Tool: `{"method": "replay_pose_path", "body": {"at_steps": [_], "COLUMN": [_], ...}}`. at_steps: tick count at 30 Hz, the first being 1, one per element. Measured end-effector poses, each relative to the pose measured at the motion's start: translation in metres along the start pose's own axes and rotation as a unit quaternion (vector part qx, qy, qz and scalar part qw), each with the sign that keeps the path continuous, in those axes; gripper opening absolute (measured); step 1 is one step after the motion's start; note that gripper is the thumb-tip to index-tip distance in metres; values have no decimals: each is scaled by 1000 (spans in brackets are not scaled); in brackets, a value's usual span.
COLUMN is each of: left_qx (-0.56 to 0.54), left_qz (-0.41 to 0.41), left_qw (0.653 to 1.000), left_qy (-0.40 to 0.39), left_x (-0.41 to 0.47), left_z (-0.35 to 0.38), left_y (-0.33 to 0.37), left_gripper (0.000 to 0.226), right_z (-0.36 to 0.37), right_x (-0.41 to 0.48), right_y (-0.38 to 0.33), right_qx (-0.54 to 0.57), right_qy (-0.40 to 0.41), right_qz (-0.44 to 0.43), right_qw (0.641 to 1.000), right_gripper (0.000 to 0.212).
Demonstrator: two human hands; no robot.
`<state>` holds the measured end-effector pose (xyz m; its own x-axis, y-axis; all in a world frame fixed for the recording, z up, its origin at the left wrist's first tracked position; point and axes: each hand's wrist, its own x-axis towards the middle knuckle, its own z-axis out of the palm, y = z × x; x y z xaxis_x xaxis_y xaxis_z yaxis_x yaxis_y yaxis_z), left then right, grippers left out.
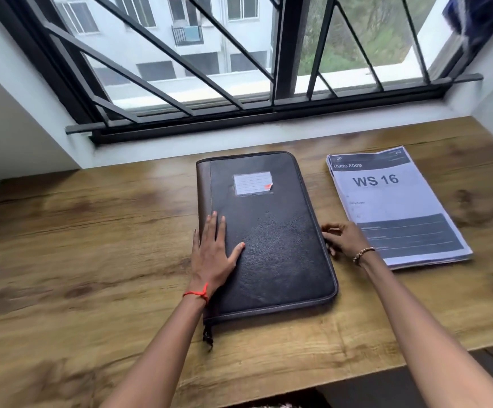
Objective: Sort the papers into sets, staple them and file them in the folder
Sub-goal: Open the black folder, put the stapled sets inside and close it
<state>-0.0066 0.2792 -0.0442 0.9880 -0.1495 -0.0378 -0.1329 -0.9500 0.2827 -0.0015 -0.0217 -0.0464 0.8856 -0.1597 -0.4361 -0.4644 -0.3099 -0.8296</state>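
Note:
A dark leather zip folder lies closed on the wooden desk, with a small label window near its top. My left hand rests flat on the folder's left side, fingers straight. At the folder's right edge my right hand has its fingers curled at the zip edge. To the right lies a stack of printed papers; the top sheet reads "LIVING ROOM" and "WS 16". No stapler shows in the view.
The wooden desk runs up to a window sill with a black metal grille behind it. White walls close in on both sides. The desk's front edge drops off at the lower right.

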Motion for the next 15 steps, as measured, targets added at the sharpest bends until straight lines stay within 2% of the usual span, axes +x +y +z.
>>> {"method": "replay_pose_path", "body": {"at_steps": [10,15], "left_qx": [-12,-46], "left_qz": [14,13], "left_qw": [1000,999], "left_qy": [-2,-3], "left_x": [-36,-52], "left_z": [6,6], "left_y": [0,-3], "left_gripper": [94,96], "right_z": [2,5], "right_x": [-43,-67], "right_y": [20,30], "right_qx": [-26,-34], "right_qy": [7,26], "right_qz": [-74,-78], "right_qw": [997,996], "right_gripper": [11,12]}}
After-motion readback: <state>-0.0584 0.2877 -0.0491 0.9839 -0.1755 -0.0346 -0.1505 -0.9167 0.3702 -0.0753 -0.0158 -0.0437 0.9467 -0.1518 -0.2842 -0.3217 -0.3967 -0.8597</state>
